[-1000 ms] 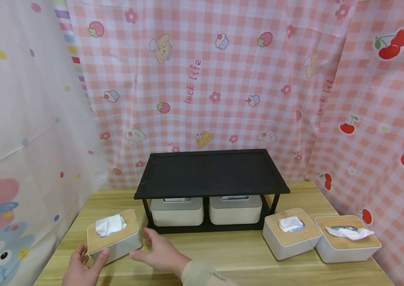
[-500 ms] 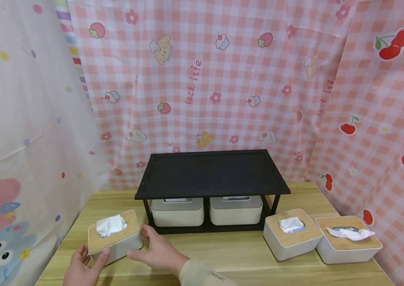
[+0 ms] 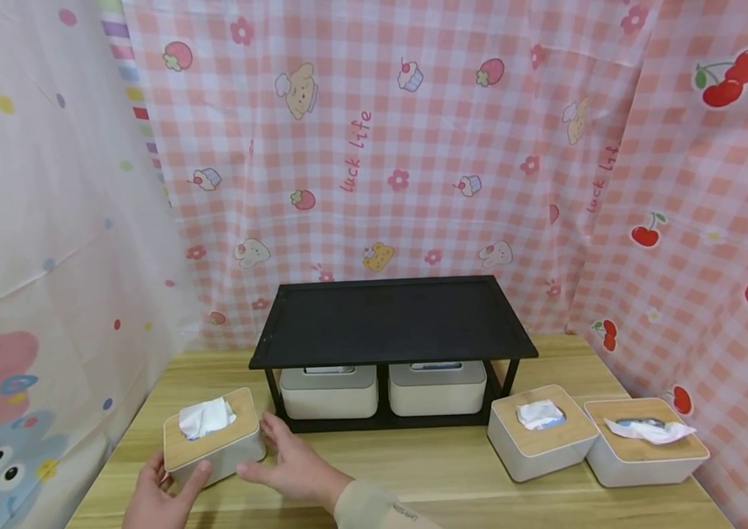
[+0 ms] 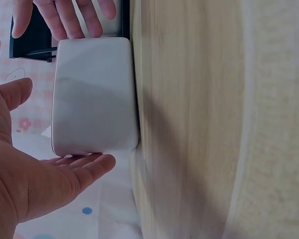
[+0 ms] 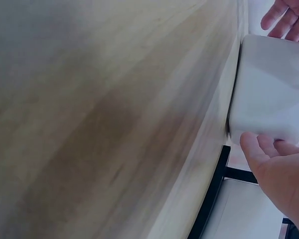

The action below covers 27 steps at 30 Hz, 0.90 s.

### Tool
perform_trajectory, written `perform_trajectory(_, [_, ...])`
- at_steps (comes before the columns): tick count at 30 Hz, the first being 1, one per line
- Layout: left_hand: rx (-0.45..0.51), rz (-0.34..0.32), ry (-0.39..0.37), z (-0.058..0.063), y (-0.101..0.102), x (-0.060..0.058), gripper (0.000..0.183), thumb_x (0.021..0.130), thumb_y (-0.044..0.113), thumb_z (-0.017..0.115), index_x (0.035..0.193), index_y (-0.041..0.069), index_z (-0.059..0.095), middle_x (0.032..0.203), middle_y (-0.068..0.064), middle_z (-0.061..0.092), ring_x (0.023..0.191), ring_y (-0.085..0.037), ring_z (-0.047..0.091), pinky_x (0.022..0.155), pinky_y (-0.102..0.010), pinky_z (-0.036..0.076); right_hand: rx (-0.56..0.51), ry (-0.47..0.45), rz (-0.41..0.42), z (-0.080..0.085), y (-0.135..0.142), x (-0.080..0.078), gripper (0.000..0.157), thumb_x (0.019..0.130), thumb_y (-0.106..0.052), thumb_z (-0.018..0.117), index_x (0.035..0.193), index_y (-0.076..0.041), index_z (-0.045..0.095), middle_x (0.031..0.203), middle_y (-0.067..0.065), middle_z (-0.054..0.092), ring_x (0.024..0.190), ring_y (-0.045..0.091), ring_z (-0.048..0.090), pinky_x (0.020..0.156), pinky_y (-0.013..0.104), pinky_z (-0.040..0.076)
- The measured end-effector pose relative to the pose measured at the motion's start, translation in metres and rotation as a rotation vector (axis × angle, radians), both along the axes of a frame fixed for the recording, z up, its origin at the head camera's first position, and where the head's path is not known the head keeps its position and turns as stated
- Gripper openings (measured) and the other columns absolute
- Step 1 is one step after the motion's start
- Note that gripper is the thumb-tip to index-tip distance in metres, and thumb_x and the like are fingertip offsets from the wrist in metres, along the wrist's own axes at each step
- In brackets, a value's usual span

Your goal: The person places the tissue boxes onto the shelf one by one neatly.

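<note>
A cream tissue box (image 3: pixel 231 461) with a wood-look lid sits at the left of the table, turned at an angle. White tissue (image 3: pixel 206 419) sticks out of its slot. My left hand (image 3: pixel 164 497) is at the box's left end; in the left wrist view its fingers (image 4: pixel 92 172) lie nearly straight along that end, thumb apart. At the opposite end is my right hand (image 3: pixel 297 468), its extended fingers against the wall in the right wrist view and its thumb off the box in the head view. Between them, the hands flank the box.
Behind stands a low black rack (image 3: pixel 394 319) with two grey-lidded boxes, the left box (image 3: pixel 329 400) and right box (image 3: pixel 436 397), on its lower shelf. Two more wood-lidded tissue boxes, one nearer (image 3: pixel 536 455) and one farther right (image 3: pixel 645 466), sit side by side. Patterned curtains (image 3: pixel 400 220) enclose the table.
My left hand has shifted slightly right toward the box's left end. The right fingers have edged a little up along the other end. The box has barely moved.
</note>
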State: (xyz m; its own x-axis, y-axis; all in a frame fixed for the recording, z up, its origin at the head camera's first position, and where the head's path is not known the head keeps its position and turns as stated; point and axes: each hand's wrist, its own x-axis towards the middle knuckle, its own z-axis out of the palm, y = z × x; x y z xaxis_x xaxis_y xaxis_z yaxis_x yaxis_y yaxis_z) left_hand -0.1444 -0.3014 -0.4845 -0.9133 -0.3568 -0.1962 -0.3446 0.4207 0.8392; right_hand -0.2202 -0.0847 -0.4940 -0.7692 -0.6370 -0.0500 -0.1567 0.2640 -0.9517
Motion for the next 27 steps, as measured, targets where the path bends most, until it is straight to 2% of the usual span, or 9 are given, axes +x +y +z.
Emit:
perform_trajectory(5, [0.101, 0.012, 0.022, 0.001, 0.002, 0.002, 0.118, 0.089, 0.056, 0.066, 0.152, -0.010, -0.010, 0.156, -0.043, 0.005, 0.140, -0.061, 0.019, 0.115, -0.063, 0.027, -0.030, -0.002, 0.025, 0.000, 0.006, 0.001, 0.090, 0.092, -0.053, 0.063, 0.160, -0.020, 0.013, 0.161, -0.004, 0.032, 0.145, 0.017, 0.038, 0.112, 0.040, 0.043])
perform_trajectory(9, [0.128, 0.028, 0.034, -0.002, 0.000, 0.006, 0.114, 0.090, 0.049, 0.068, 0.153, -0.010, -0.007, 0.155, -0.042, 0.013, 0.139, -0.060, 0.025, 0.105, -0.047, 0.047, -0.045, 0.013, 0.070, -0.001, 0.015, 0.005, 0.086, 0.094, -0.051, 0.061, 0.159, -0.021, 0.013, 0.160, -0.004, 0.033, 0.146, 0.017, 0.037, 0.112, 0.044, 0.043])
perform_trajectory(11, [0.152, 0.042, 0.022, -0.005, -0.002, 0.007, 0.115, 0.089, 0.049, 0.069, 0.154, -0.009, -0.006, 0.155, -0.041, 0.014, 0.138, -0.061, 0.027, 0.099, -0.042, 0.051, -0.049, 0.023, 0.095, -0.001, 0.021, 0.007, 0.083, 0.096, -0.050, 0.060, 0.159, -0.022, 0.014, 0.160, -0.005, 0.033, 0.146, 0.016, 0.037, 0.111, 0.045, 0.043])
perform_trajectory(16, [0.265, 0.081, 0.010, -0.017, -0.003, 0.010, 0.124, 0.083, 0.050, 0.076, 0.155, -0.003, -0.009, 0.158, -0.039, 0.009, 0.139, -0.060, 0.024, 0.095, -0.040, 0.054, -0.049, 0.044, 0.152, -0.005, 0.039, 0.014, 0.079, 0.097, -0.049, 0.058, 0.159, -0.026, 0.013, 0.160, -0.007, 0.032, 0.146, 0.012, 0.035, 0.110, 0.042, 0.045])
perform_trajectory(17, [0.283, 0.088, 0.022, -0.020, -0.002, 0.011, 0.123, 0.082, 0.048, 0.077, 0.156, -0.002, -0.008, 0.158, -0.038, 0.010, 0.140, -0.060, 0.025, 0.087, -0.030, 0.055, -0.050, 0.048, 0.162, -0.006, 0.043, 0.016, 0.079, 0.097, -0.049, 0.057, 0.159, -0.027, 0.012, 0.161, -0.007, 0.031, 0.146, 0.011, 0.034, 0.110, 0.041, 0.044])
perform_trajectory(18, [0.299, 0.088, 0.034, -0.023, -0.002, 0.012, 0.122, 0.083, 0.047, 0.077, 0.156, -0.001, -0.007, 0.158, -0.039, 0.011, 0.140, -0.059, 0.025, 0.084, -0.028, 0.056, -0.057, 0.050, 0.174, -0.007, 0.047, 0.018, 0.078, 0.098, -0.048, 0.057, 0.159, -0.027, 0.012, 0.161, -0.007, 0.030, 0.146, 0.010, 0.034, 0.111, 0.041, 0.044])
perform_trajectory(20, [0.325, 0.093, 0.051, -0.027, 0.000, 0.015, 0.119, 0.084, 0.044, 0.077, 0.157, 0.000, -0.006, 0.157, -0.039, 0.012, 0.140, -0.059, 0.027, 0.072, -0.015, 0.048, -0.070, 0.065, 0.188, -0.009, 0.054, 0.022, 0.077, 0.098, -0.047, 0.057, 0.159, -0.027, 0.012, 0.161, -0.005, 0.030, 0.147, 0.010, 0.033, 0.111, 0.039, 0.044])
perform_trajectory(23, [0.327, 0.083, 0.054, -0.033, 0.003, 0.016, 0.117, 0.085, 0.045, 0.076, 0.157, 0.001, -0.005, 0.156, -0.040, 0.014, 0.138, -0.059, 0.028, 0.073, -0.018, 0.049, -0.093, 0.086, 0.197, -0.010, 0.064, 0.028, 0.075, 0.099, -0.042, 0.057, 0.159, -0.026, 0.014, 0.162, -0.002, 0.030, 0.147, 0.010, 0.033, 0.112, 0.035, 0.042])
perform_trajectory(27, [0.315, 0.065, 0.024, -0.034, 0.009, 0.016, 0.120, 0.083, 0.049, 0.076, 0.158, 0.002, -0.005, 0.155, -0.039, 0.018, 0.138, -0.059, 0.028, 0.081, -0.033, 0.056, -0.096, 0.093, 0.196, -0.007, 0.079, 0.036, 0.075, 0.099, -0.039, 0.058, 0.159, -0.024, 0.014, 0.162, 0.001, 0.030, 0.147, 0.012, 0.034, 0.113, 0.032, 0.041])
